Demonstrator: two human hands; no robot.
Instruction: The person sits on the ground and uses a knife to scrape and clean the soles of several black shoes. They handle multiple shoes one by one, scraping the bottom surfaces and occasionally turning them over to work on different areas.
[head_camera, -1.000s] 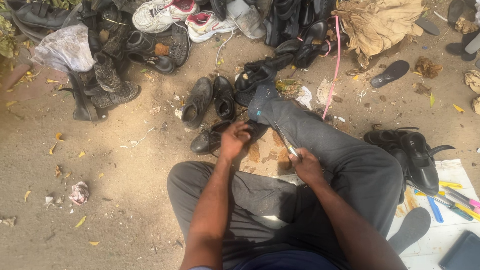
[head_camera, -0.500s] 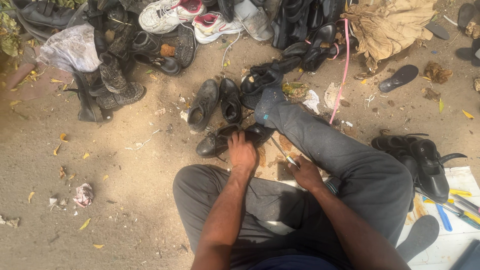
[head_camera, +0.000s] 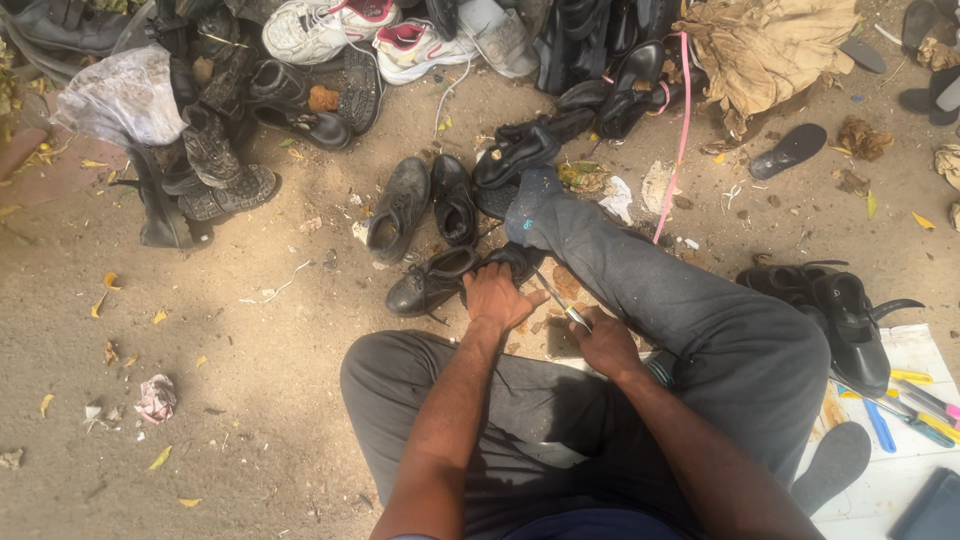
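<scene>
— Black, that shoe (head_camera: 505, 262) under the left hand (head_camera: 497, 297). Has anything changed?

— Barely; the left hand has slid a little further onto it since half a second ago, and the shoe stays on the sandy ground just beside the outstretched leg (head_camera: 650, 290).

— How do the hands sit?

— Left forearm reaches forward, palm down, fingers curled over the shoe, gripping it. The right hand (head_camera: 603, 343) is clenched round a thin metal tool (head_camera: 560, 303), whose tip points at the shoe.

— Nearby?

— Another black shoe (head_camera: 428, 283) touches the first one's left side.
</scene>
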